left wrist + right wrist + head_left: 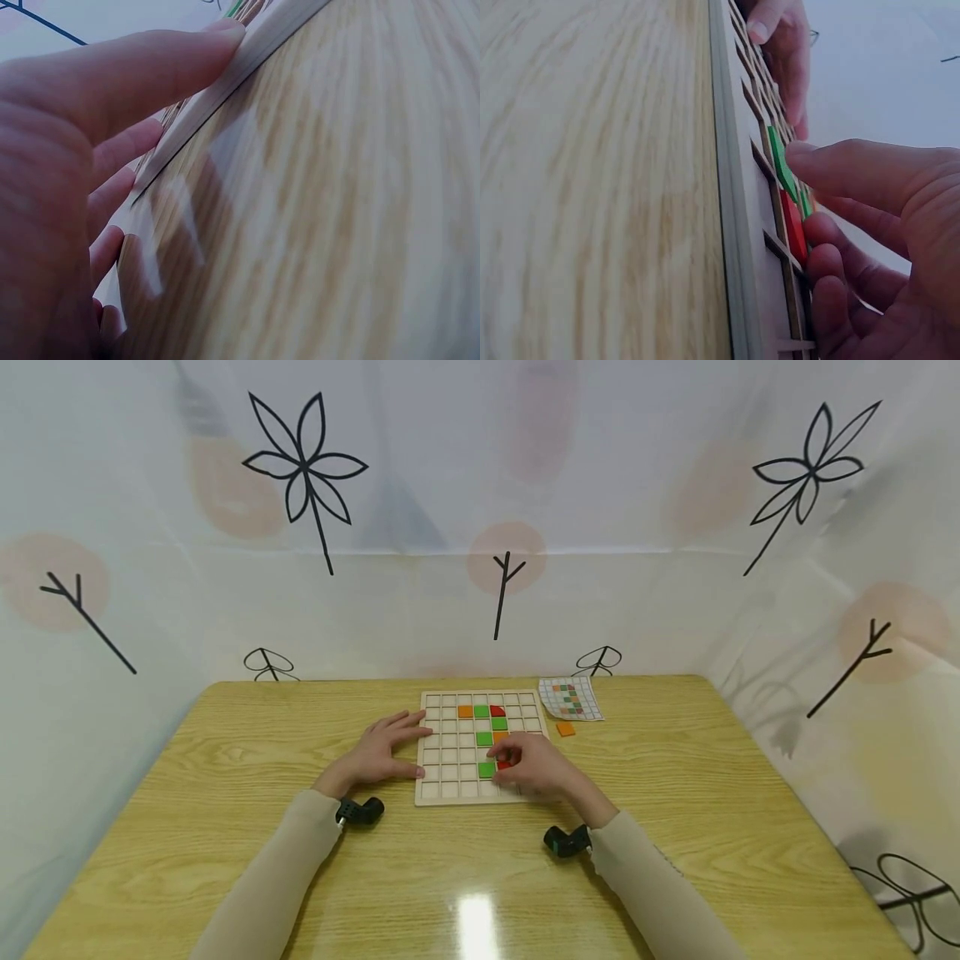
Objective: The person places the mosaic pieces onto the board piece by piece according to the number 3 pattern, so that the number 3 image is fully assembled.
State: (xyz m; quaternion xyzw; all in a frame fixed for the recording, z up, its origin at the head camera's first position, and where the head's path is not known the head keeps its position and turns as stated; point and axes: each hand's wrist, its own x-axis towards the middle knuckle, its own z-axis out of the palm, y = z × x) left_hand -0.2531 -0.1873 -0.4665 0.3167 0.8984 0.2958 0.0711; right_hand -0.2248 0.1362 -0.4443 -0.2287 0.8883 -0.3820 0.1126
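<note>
A wooden grid board (448,790) lies on the table, with green, orange and red tiles in several of its cells. At the board's left side is my left hand (377,752), fingers spread, fingertips and thumb resting at the rim. Over the lower right part of the board, my right hand (534,767) has bent fingers, with thumb and index finger apart. Its thumb tip is right at a green tile (781,163) in a lower row. Beside that tile, a red tile (793,229) lies partly under the fingers. The hand hides the cells beneath it in the head view.
A loose orange tile (566,728) lies on the table right of the board. Behind it is a paper card (572,699) printed with a grid of coloured squares. The wooden table (420,877) meets a patterned cloth (420,610) at the back.
</note>
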